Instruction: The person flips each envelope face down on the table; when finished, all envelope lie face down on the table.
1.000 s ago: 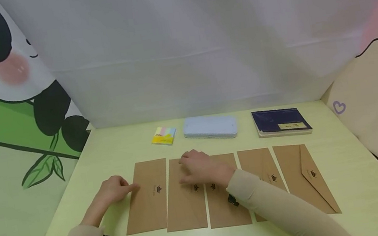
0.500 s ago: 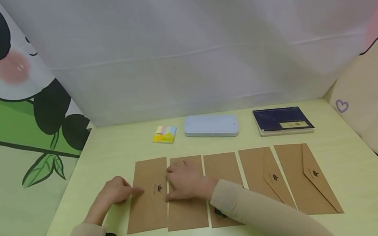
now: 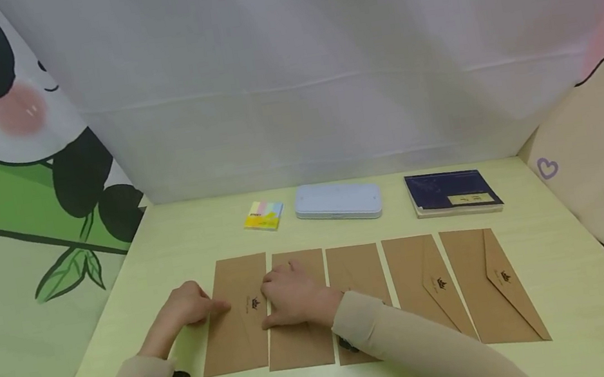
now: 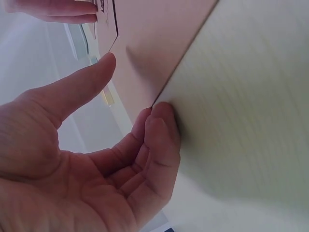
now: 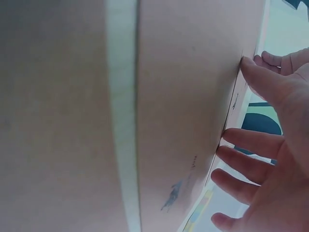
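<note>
Several brown kraft envelopes lie side by side. My left hand [image 3: 182, 307] is at the left edge of the leftmost envelope [image 3: 243, 340]. The left wrist view shows its fingertips [image 4: 161, 128] bent against that edge and the thumb [image 4: 91, 79] extended over the paper, well apart from them. My right hand [image 3: 294, 294] lies over the second envelope [image 3: 299, 348], covering part of it. In the right wrist view its fingers [image 5: 248, 164] are spread and fairly straight, tips along an envelope edge. The right forearm partly hides the third envelope [image 3: 353, 259].
Two more envelopes, the fourth [image 3: 406, 257] and fifth [image 3: 472, 293], lie to the right. Behind the row are sticky notes [image 3: 264, 215], a pale blue case [image 3: 337, 201] and a dark blue book [image 3: 451, 191]. A white cloth [image 3: 287, 86] hangs along the table's back.
My right hand has moved left from between the second and third envelopes to the second one's left edge. My left hand has shifted slightly right, its thumb further over the first envelope.
</note>
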Demonstrator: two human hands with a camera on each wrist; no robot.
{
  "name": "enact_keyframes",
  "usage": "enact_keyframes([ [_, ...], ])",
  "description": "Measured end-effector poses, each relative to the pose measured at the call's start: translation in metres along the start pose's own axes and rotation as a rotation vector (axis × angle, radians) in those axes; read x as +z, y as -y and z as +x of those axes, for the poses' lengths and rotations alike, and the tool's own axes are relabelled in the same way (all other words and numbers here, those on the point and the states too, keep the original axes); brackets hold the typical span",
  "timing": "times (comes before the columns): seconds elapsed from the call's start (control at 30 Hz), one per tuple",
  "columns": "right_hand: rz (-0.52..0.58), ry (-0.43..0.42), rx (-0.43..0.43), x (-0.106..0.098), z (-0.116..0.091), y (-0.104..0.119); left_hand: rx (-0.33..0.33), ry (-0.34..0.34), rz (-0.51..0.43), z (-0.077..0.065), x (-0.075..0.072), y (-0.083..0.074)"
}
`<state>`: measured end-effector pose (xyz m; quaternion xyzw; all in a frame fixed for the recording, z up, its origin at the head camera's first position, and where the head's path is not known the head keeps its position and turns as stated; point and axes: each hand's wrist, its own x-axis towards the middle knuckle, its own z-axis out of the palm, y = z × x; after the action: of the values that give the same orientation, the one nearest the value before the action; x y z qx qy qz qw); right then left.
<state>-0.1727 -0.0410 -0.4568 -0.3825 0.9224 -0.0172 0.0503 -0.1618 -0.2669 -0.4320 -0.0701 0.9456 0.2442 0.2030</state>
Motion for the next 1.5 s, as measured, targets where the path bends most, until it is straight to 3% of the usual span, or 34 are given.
enact_keyframes([
  [0.7, 0.036, -0.008, 0.02, 0.0, 0.002, -0.002, -0.061, -0.058, -0.066, 0.004, 0.004, 0.002],
  [1.27, 0.05, -0.002, -0.005, -0.002, 0.003, 0.0, -0.021, -0.057, -0.141, 0.001, 0.003, 0.011],
  [1.5, 0.047, 0.001, -0.034, -0.004, 0.003, 0.0, 0.031, -0.038, -0.169, -0.002, -0.004, 0.013],
])
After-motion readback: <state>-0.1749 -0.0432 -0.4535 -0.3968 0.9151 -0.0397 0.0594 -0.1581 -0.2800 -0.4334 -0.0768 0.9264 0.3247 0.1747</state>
